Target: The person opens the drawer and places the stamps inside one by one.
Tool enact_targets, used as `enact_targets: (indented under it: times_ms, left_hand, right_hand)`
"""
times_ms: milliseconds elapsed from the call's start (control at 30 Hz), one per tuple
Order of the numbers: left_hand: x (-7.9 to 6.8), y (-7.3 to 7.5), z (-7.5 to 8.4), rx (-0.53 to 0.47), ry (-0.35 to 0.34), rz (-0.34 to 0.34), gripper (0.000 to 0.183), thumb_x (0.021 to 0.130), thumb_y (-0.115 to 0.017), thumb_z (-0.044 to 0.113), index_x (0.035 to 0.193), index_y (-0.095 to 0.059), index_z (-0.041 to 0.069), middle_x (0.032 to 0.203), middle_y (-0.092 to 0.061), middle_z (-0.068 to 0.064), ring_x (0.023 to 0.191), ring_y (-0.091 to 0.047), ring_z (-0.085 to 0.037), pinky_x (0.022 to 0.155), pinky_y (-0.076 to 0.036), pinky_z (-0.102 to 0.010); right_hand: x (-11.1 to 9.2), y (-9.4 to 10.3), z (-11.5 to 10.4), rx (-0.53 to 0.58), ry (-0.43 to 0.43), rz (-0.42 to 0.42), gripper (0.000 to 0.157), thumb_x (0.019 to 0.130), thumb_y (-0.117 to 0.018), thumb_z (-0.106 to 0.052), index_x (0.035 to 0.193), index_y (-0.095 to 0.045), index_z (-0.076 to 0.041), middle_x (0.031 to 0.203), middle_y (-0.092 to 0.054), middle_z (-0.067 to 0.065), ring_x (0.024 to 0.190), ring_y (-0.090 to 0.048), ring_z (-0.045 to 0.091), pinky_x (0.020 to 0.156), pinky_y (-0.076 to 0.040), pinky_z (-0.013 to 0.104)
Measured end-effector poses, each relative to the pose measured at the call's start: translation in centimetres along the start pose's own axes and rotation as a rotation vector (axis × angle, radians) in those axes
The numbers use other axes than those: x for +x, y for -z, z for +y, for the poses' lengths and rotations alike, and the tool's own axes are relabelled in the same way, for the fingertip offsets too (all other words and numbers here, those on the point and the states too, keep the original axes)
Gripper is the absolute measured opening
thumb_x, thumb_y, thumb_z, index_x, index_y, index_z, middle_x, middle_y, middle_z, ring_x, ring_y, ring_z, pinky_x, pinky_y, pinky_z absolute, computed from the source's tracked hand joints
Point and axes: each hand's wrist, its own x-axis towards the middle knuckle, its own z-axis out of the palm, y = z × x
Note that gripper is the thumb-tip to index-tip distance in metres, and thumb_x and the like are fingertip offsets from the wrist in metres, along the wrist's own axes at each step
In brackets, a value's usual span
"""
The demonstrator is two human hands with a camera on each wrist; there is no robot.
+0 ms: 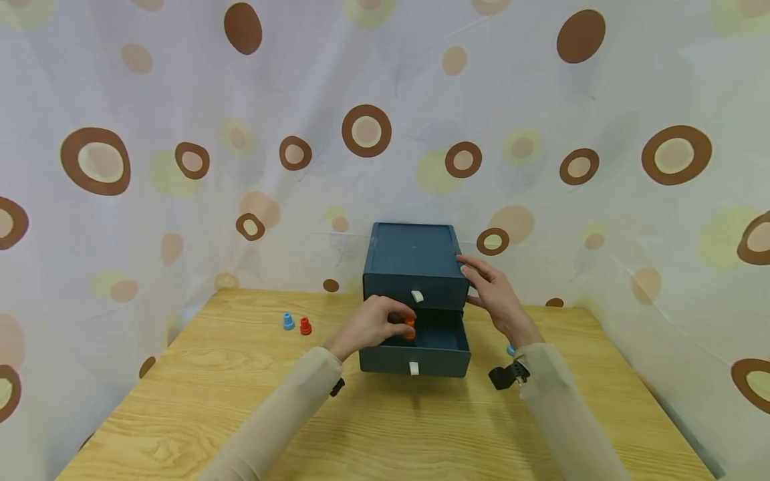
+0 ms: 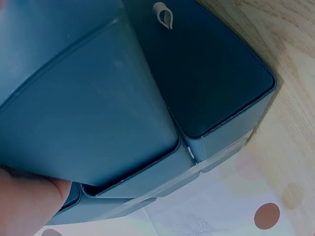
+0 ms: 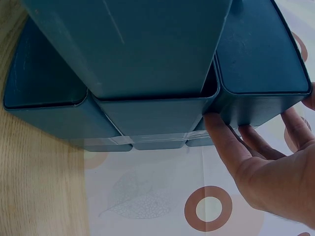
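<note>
A dark blue drawer cabinet [image 1: 415,250] stands against the patterned cloth, with a lower drawer [image 1: 442,366] pulled out beneath the shut top drawer [image 1: 391,288]. Over the pulled-out drawer, my left hand [image 1: 375,321] pinches a small orange stepped peg [image 1: 410,333] between thumb and fingers. The left wrist view shows part of that hand [image 2: 29,204] beside the drawer's side, but not the peg. My right hand [image 1: 496,294] touches the cabinet's right side near the top. Up close in the right wrist view, its extended fingers [image 3: 229,142] lie against the side wall.
A light blue peg [image 1: 289,322] and a red peg [image 1: 305,326] stand on the wooden table [image 1: 240,374] left of the cabinet. Another blue piece [image 1: 510,350] is mostly hidden by the right wrist. White tabs [image 1: 414,368] mark the drawer fronts.
</note>
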Motion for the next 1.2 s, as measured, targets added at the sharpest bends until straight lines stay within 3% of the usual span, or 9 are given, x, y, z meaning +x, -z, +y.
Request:
enact_targets:
  times_ms: [433, 733, 867, 1000, 1200]
  left_hand:
    - [1.3, -0.3, 0.4, 0.122, -0.008, -0.044, 0.026, 0.090, -0.072, 0.017, 0.115, -0.074, 0.010, 0.105, -0.075, -0.002, 0.088, -0.070, -0.008, 0.077, -0.055, -0.020]
    - [1.2, -0.5, 0.3, 0.100, -0.032, -0.023, 0.026, 0.088, -0.074, 0.018, 0.112, -0.074, 0.008, 0.104, -0.075, -0.003, 0.088, -0.072, -0.008, 0.075, -0.055, -0.018]
    - [0.9, -0.4, 0.1, 0.099, -0.051, 0.034, 0.024, 0.088, -0.074, 0.018, 0.110, -0.075, 0.007, 0.101, -0.076, -0.004, 0.085, -0.072, -0.010, 0.074, -0.055, -0.019]
    - [0.5, 0.0, -0.2, 0.095, -0.115, 0.140, 0.017, 0.087, -0.075, 0.018, 0.100, -0.077, 0.007, 0.092, -0.076, -0.003, 0.076, -0.070, -0.009, 0.069, -0.055, -0.018]
    - [0.0, 0.8, -1.0, 0.041, -0.139, 0.243, 0.016, 0.088, -0.074, 0.024, 0.084, -0.078, 0.009, 0.075, -0.073, 0.000, 0.060, -0.057, -0.005, 0.058, -0.049, -0.018]
  right_hand:
    - [-0.1, 0.1, -0.1, -0.002, 0.018, -0.007, 0.053, 0.104, -0.045, -0.040, 0.152, -0.038, -0.016, 0.162, -0.022, 0.010, 0.149, -0.021, 0.035, 0.109, -0.036, 0.060]
    - [0.0, 0.1, 0.2, 0.004, 0.018, -0.012, 0.053, 0.104, -0.045, -0.040, 0.152, -0.038, -0.017, 0.162, -0.022, 0.010, 0.149, -0.021, 0.035, 0.110, -0.035, 0.060]
    - [-0.1, -0.1, 0.1, 0.008, 0.016, -0.011, 0.053, 0.104, -0.045, -0.040, 0.152, -0.038, -0.016, 0.162, -0.022, 0.010, 0.149, -0.022, 0.036, 0.110, -0.035, 0.060]
    - [-0.1, -0.2, 0.1, 0.009, 0.012, -0.008, 0.054, 0.104, -0.046, -0.040, 0.152, -0.038, -0.017, 0.162, -0.022, 0.010, 0.149, -0.021, 0.036, 0.110, -0.035, 0.060]
    - [-0.1, -0.1, -0.1, 0.008, 0.000, -0.001, 0.054, 0.104, -0.046, -0.040, 0.152, -0.038, -0.017, 0.163, -0.021, 0.009, 0.149, -0.021, 0.035, 0.110, -0.036, 0.059]
